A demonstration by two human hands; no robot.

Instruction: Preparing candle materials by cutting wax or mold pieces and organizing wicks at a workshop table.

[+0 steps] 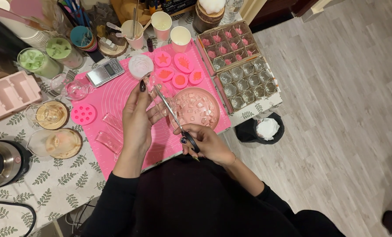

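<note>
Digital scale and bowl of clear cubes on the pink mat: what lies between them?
In the head view, between the scale and the bowl lie bare pink mat and the left hand, holding a small clear piece the scissors reach.

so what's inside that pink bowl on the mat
The pink bowl holds clear chunks, like cut jelly or wax cubes. Scissors in the right hand cross its left edge, hiding some pieces; the bowl's bottom is covered.

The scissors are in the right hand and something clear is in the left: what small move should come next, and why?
Probably close the scissors gently. The right hand holds their black handles, and the blades reach up to the small clear piece pinched in the left hand over the pink mat. Whether the blades already touch the piece cannot be told, so a slow cut seems safest.
</note>
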